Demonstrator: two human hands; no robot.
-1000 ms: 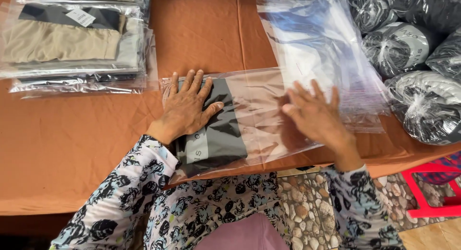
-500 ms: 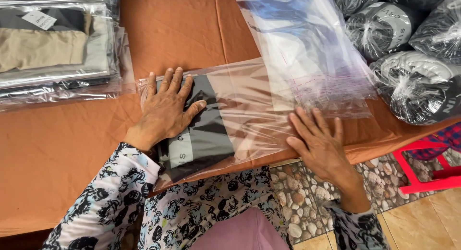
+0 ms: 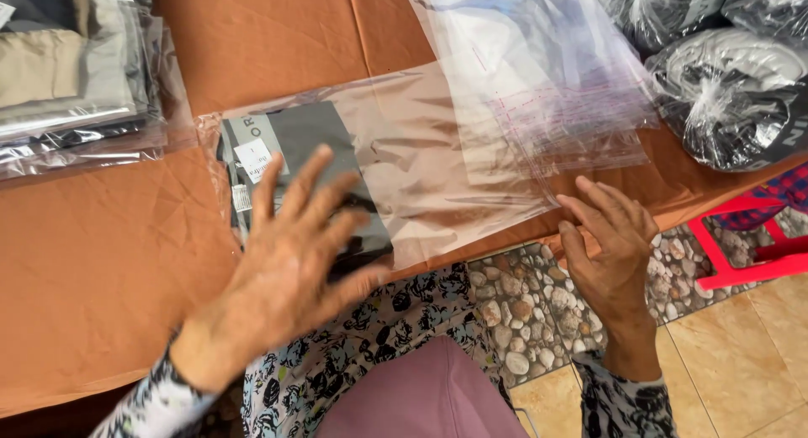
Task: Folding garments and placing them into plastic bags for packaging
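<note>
The clear plastic bag (image 3: pixel 404 164) lies flat on the orange tablecloth (image 3: pixel 101 261), its long axis running left to right across your view. The folded dark grey garment (image 3: pixel 307 164) fills its left end, with a white tag (image 3: pixel 252 159) near the top left corner; the empty, open end points right, toward the table edge.

Your left hand (image 3: pixel 290 265) is spread wide, fingers apart, hovering over the lower part of the garment; it looks raised off the bag and grips nothing. Your right hand (image 3: pixel 610 240) is open too, fingers loosely together, resting at the table's edge just beside the bag's right end, clamped on nothing.

A loose stack of empty clear bags (image 3: pixel 539 76) overlaps the bag's upper right part. Far left sits a pile of packed garments (image 3: pixel 71 76) in beige and grey. Top right, dark bundles wrapped in plastic (image 3: pixel 724 93) crowd the corner.

Below the table you see a pebble-patterned floor strip (image 3: pixel 513 320), tan tiles (image 3: pixel 741 362) and a red plastic stool (image 3: pixel 745 244).
</note>
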